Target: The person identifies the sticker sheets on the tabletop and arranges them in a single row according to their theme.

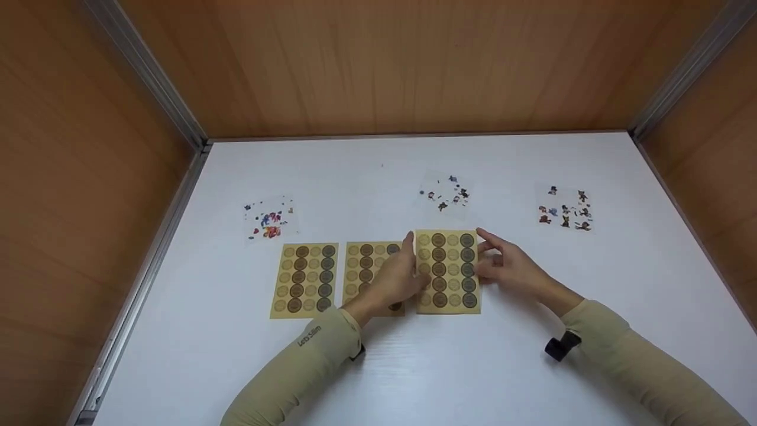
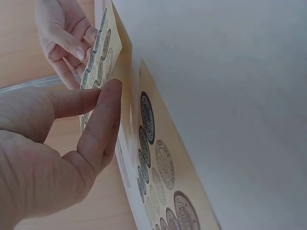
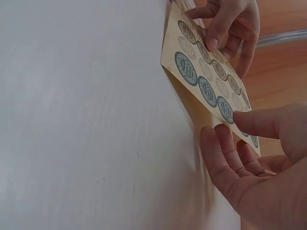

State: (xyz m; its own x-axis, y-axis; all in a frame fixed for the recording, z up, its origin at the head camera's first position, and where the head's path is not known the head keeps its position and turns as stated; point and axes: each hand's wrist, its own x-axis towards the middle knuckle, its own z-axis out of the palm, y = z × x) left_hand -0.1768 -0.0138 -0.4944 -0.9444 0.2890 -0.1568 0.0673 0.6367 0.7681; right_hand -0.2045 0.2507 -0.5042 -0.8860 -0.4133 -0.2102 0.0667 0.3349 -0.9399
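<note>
A person's left hand (image 1: 390, 278) and right hand (image 1: 511, 269) clamp opposite edges of a tan sticker sheet (image 1: 446, 272), the rightmost of three in a row across the middle of a white bench (image 1: 414, 378). Thumbs lie on the printed face and fingers reach behind it; the wrist views show the sheet raised and tilted, its edge apart from the bench top. Round seals cover it in four columns of five, pale ones alternating with brown and dark blue-grey. To the left, a middle sheet (image 1: 359, 260) lies partly hidden beneath the left hand and forearm, and a left sheet (image 1: 304, 281) lies flat just beside it. On the far side, three clear sheets dotted with small colourful figures lie well apart: one at left (image 1: 271, 219), one right of centre (image 1: 454, 201) and one at right (image 1: 565, 207). Khaki sleeves (image 1: 650, 361) cover both forearms, the left one lettered, and a black device (image 1: 562, 346) sits at the right wrist. Wood-grain panels (image 1: 378, 71) enclose the bench at left, right and far side.
</note>
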